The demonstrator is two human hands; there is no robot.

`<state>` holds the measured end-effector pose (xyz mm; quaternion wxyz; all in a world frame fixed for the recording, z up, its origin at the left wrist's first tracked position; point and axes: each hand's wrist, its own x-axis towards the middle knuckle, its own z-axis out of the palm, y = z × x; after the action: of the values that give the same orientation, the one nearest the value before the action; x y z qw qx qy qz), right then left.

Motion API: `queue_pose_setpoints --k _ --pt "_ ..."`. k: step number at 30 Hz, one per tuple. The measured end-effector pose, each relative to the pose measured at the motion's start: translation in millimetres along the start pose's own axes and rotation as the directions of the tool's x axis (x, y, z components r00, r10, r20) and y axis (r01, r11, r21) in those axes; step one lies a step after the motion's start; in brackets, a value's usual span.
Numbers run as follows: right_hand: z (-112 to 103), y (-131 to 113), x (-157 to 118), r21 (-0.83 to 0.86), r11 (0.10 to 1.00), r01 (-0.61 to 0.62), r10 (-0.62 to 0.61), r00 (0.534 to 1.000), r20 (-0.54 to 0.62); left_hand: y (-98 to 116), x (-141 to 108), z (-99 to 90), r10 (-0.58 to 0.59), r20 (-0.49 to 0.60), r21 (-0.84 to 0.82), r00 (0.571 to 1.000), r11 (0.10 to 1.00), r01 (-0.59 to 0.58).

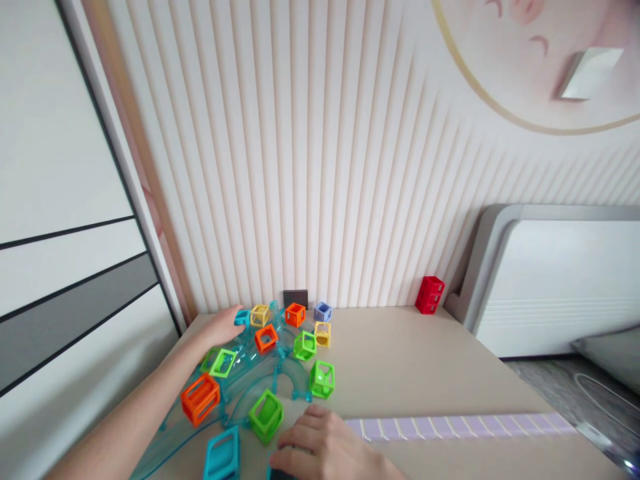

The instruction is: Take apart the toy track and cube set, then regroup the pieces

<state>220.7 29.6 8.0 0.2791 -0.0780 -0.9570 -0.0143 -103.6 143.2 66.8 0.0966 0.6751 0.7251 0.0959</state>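
At the far left of the floor, my left hand [226,325] is closed on a small blue open-framed cube [243,318], beside a yellow cube [259,315]. My right hand [323,443] is low in the middle, fingers curled over a dark piece with a blue edge [285,472], mostly hidden. A green cube [266,416] and a larger blue block [222,455] lie to its left, a green cube [323,379] just beyond it. Between my hands spread clear teal track pieces [260,390], with orange cubes [267,339] and an orange block [201,399] among them.
A red stacked block [430,295] stands by the ribbed wall [350,167] at the right. A purple strip [460,427] runs across the beige surface [395,363]. White cabinet panels [65,167] rise at left; a grey-white headboard [555,280] is at right. A dark socket [295,299] sits low on the wall.
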Motion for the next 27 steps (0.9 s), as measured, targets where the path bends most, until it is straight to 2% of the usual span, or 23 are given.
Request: queue_pose_setpoints --k 3,6,8,9,10,11,12,13,15,17,19,20,22,24,26,27 --pt "-14.7 1.0 -1.1 0.043 0.998 -0.045 0.047 0.997 -0.065 -3.0 -7.3 1.7 -0.019 -0.050 0.066 0.999 0.998 0.023" --pt "-32.0 12.6 -3.3 0.045 0.996 -0.078 0.086 0.976 -0.199 -3.5 -19.1 3.7 -0.025 -0.149 0.113 0.989 0.993 0.043" --pt "-43.4 32.2 -7.3 0.015 0.985 -0.174 0.170 0.942 -0.290 1.4 -29.7 3.5 0.016 -0.249 0.148 0.968 0.989 0.021" --pt "-49.7 46.5 -10.6 -0.008 0.963 -0.270 0.252 0.909 -0.332 6.1 -35.6 2.4 0.052 -0.296 0.162 0.954 0.987 -0.004" --pt "-56.7 63.7 -14.8 -0.029 0.923 -0.384 0.345 0.859 -0.378 12.2 -41.5 0.3 0.081 -0.324 0.160 0.942 0.987 -0.029" --pt "-64.7 83.3 -20.2 -0.034 0.846 -0.532 0.468 0.772 -0.430 19.5 -47.2 -2.6 0.104 -0.333 0.147 0.937 0.988 -0.057" --pt "-73.9 104.7 -26.9 -0.022 0.736 -0.677 0.584 0.650 -0.486 27.6 -52.4 -6.5 0.115 -0.330 0.125 0.937 0.989 -0.078" --pt "-84.0 127.0 -34.9 -0.012 0.660 -0.751 0.628 0.561 -0.539 36.1 -56.8 -11.1 0.114 -0.330 0.102 0.937 0.991 -0.084" --pt "-106.2 170.1 -55.0 0.022 0.537 -0.843 0.666 0.407 -0.625 52.2 -62.7 -21.9 0.104 -0.316 0.040 0.943 0.995 -0.096" --pt "-127.3 205.7 -78.6 0.096 0.401 -0.911 0.680 0.226 -0.697 64.9 -65.3 -32.8 0.093 -0.317 -0.048 0.944 0.992 -0.113" --pt "-143.2 231.0 -102.3 0.198 0.282 -0.939 0.670 0.045 -0.741 73.6 -66.6 -42.1 0.079 -0.342 -0.128 0.936 0.983 -0.130" --pt "-148.3 240.1 -112.9 0.246 0.245 -0.938 0.667 -0.022 -0.745 76.8 -67.6 -46.0 0.072 -0.351 -0.163 0.934 0.977 -0.137" --pt "-153.1 253.2 -129.7 0.329 0.199 -0.923 0.668 -0.119 -0.735 82.6 -71.3 -52.0 0.055 -0.371 -0.221 0.927 0.964 -0.146" --pt "-152.4 261.9 -140.0 0.395 0.177 -0.902 0.686 -0.175 -0.707 88.7 -77.2 -56.6 0.042 -0.403 -0.262 0.914 0.952 -0.159" --pt "-149.2 267.3 -144.1 0.438 0.182 -0.880 0.719 -0.185 -0.670 95.4 -83.5 -60.7 0.030 -0.451 -0.296 0.892 0.938 -0.181" --pt "-147.5 268.7 -144.3 0.451 0.198 -0.870 0.738 -0.171 -0.653 98.6 -86.3 -62.8 0.025 -0.480 -0.314 0.877 0.928 -0.198"
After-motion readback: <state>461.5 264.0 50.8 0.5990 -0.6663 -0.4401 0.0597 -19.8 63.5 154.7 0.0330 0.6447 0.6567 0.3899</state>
